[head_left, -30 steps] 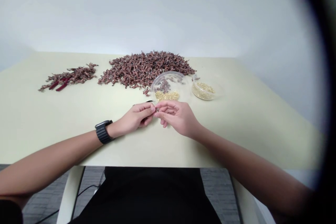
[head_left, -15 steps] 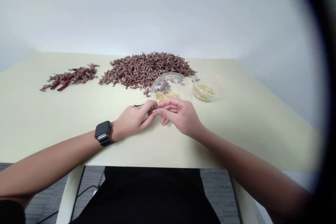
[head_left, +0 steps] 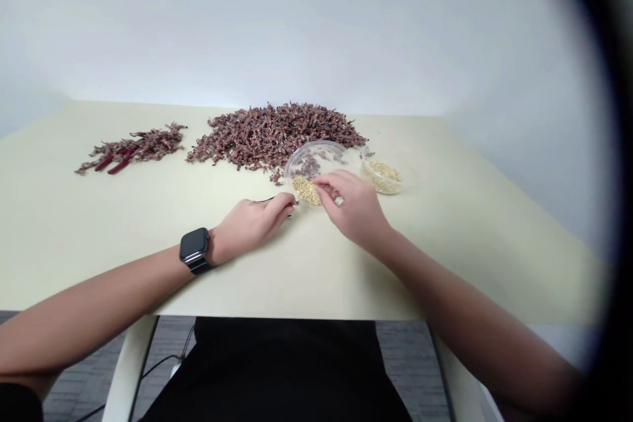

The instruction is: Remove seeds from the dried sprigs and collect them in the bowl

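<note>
A cream table point(head_left: 99, 244) holds a heap of reddish sprigs point(head_left: 274, 135), a smaller bunch point(head_left: 133, 148), and two clear bowls point(head_left: 316, 157) point(head_left: 383, 178).

A black smartwatch point(head_left: 194, 250) with a black band circles the left wrist point(head_left: 216, 244), and the person wears black clothing point(head_left: 277, 376).

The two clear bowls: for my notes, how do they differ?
The larger dish is wider than the small bowl. The dish holds golden grains and reddish-brown sprigs; the bowl, only pale grains. The right hand is over the dish, not the bowl. Both are clear and round.
</note>
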`<state>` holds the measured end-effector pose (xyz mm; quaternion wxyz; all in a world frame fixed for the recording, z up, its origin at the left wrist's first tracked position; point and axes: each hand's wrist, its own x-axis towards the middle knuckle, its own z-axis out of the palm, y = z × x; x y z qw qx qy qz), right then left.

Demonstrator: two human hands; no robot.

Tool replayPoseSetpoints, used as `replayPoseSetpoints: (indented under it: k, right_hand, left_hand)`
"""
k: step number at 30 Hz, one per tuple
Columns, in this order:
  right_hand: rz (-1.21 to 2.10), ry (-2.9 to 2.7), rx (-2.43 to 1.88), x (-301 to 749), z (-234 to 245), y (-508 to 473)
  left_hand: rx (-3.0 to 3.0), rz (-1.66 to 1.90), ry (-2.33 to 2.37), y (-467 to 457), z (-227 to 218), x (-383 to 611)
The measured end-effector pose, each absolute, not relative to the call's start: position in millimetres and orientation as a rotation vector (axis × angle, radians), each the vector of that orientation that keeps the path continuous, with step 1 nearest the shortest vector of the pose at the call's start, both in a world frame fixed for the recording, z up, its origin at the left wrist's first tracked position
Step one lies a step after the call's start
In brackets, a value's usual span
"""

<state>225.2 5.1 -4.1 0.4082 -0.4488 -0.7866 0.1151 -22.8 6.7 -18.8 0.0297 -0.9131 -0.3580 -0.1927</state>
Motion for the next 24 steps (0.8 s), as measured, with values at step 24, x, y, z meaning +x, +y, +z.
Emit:
replayPoseSetpoints:
  k: [24]
  right_hand:
    - [0.169, -2.071, -1.234, 215, -20, 25]
  left_hand:
    - [-2.960, -0.545, -1.027, 1, -18, -19]
